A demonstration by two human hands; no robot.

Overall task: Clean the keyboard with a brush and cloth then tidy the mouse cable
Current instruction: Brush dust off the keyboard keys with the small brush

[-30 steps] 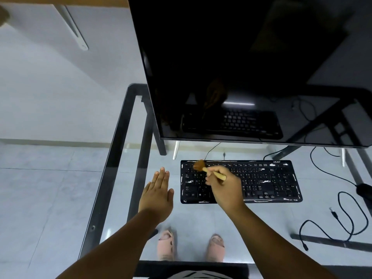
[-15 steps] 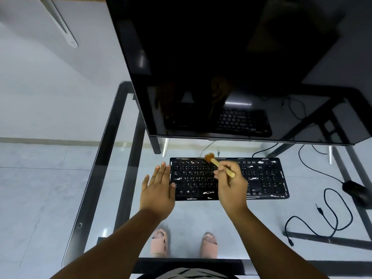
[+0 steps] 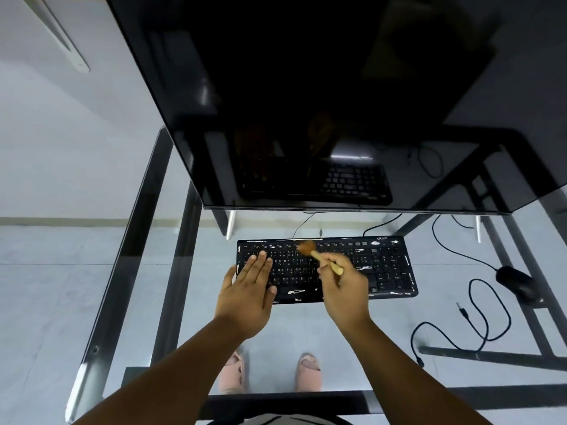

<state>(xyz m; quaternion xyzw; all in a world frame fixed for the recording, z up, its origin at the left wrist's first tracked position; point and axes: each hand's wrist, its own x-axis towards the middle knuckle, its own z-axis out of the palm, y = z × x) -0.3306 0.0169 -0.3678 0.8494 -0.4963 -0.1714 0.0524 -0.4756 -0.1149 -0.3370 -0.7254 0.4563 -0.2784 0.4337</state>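
Keyboard (image 3: 380, 265) flat on the glass desk (image 3: 322, 329), just in front of the monitor (image 3: 306, 102), long axis running left to right across the view. Both hands over it, so no reach needed: task's thing directly beneath and slightly ahead of the wrists.

Right hand (image 3: 343, 289) curled round the handle of the brush (image 3: 319, 256), near the keyboard's middle. Handle slanting up and to the left from the fist, bristle head at the keyboard's far edge, on or just above the top row of keys; contact blurred, cannot tell for certain.

Left hand (image 3: 248, 289) flat and spread, fingers straight, lying over the keyboard's left end with the fingertips on the keys and the heel off its near edge. Holding nothing; apparently steadying the board.

Likely step in hand: brushing, early in the task. Whole right half of the keyboard uncovered, beyond the right fist. Probable next sweep therefore along the long axis, rightward from the keyboard's centre, by the right hand, the nearer one to that half.

Mouse (image 3: 518, 283) well to the right of the keyboard, its cable (image 3: 478, 305) in loose loops on the desk nearer the person than the mouse, not yet tidied. No cloth in sight.
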